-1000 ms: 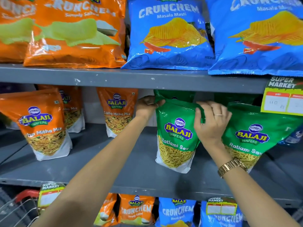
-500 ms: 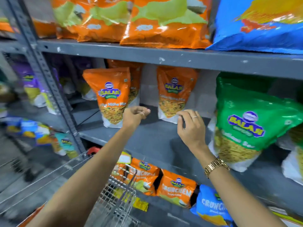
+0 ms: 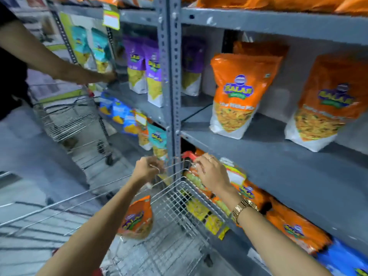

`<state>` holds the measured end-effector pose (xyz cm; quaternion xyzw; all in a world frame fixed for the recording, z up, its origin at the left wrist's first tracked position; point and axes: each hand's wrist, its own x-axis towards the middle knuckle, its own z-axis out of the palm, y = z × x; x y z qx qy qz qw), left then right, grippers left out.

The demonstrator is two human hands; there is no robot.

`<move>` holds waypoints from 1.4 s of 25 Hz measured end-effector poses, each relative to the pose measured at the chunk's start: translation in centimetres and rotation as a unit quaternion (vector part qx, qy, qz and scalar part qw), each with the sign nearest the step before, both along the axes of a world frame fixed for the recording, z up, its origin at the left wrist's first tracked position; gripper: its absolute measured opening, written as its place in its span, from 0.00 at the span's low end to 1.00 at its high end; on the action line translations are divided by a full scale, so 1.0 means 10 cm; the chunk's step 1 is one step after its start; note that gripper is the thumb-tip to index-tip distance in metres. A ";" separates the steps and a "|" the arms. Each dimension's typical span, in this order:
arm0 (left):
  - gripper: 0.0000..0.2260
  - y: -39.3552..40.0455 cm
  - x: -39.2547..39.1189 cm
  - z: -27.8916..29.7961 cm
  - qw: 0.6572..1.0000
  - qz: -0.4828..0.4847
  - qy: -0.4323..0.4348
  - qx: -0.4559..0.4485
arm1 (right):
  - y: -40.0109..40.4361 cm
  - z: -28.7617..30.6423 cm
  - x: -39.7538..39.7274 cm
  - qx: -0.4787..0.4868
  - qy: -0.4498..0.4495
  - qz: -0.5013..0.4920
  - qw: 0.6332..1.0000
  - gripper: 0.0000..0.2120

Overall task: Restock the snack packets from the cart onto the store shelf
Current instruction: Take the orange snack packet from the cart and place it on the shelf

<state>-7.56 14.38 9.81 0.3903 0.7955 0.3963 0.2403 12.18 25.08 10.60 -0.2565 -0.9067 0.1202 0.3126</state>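
Down in the wire cart (image 3: 179,212) lies one orange packet (image 3: 136,218), glossy, with a blue-and-yellow logo. Both hands hover above the cart's rim: the left hand (image 3: 146,170) curled shut on nothing visible, the right hand (image 3: 213,173) loosely open. Two more orange packets stand upright on the grey shelf (image 3: 268,156). Beyond is a pale floor.

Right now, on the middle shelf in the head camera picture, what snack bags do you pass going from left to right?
Teal packets → purple packets → grey upright post → purple packet behind it → orange packet → second orange packet.
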 end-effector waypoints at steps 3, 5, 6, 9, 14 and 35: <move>0.08 -0.46 -0.36 -0.38 0.995 -0.003 0.031 -0.094 | -0.24 -0.38 -0.47 -0.056 -0.100 0.067 0.991 0.07; 0.16 -0.72 -0.52 -0.62 0.987 -0.010 0.042 -0.157 | -0.39 -0.63 -0.73 -0.076 -0.181 0.100 0.975 0.11; 0.18 -0.86 -0.59 -0.74 0.981 -0.016 0.050 -0.187 | -0.47 -0.75 -0.86 -0.084 -0.224 0.119 0.964 0.14; 0.16 -1.21 -0.72 -1.01 0.958 -0.049 0.081 -0.272 | -0.70 -1.03 -1.16 -0.104 -0.298 0.165 0.935 0.20; 0.08 -1.40 -0.76 -1.16 0.942 -0.065 0.108 -0.311 | -0.86 -1.30 -1.38 -0.039 -0.361 0.150 0.919 0.13; 0.15 -0.22 0.08 0.70 0.932 0.113 -0.196 0.283 | -0.19 0.37 0.15 0.077 0.199 -0.024 0.977 0.10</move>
